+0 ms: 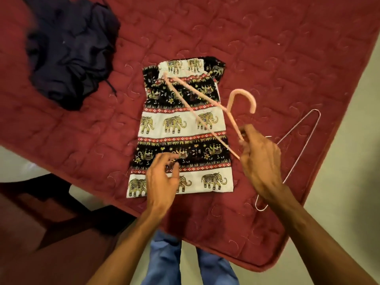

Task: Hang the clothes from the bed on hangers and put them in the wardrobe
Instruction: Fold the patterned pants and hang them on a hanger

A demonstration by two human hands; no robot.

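A small elephant-print garment (181,128) in black, cream and red bands lies flat on the red quilted bed (267,48). My right hand (261,161) grips a pink hanger (232,112) near its neck, holding it tilted above the garment, hook up and to the right. One end of the hanger reaches toward the garment's top edge. My left hand (162,177) hovers over the garment's lower left part with fingers loosely spread, holding nothing. A crumpled dark navy garment (72,48) lies at the bed's upper left.
A thin metal wire hanger (298,145) lies on the bed to the right, partly under my right arm. The bed's corner edge runs close to my legs (189,264) in blue jeans. A pale floor (349,182) shows right, and a dark piece of furniture (51,212) stands lower left.
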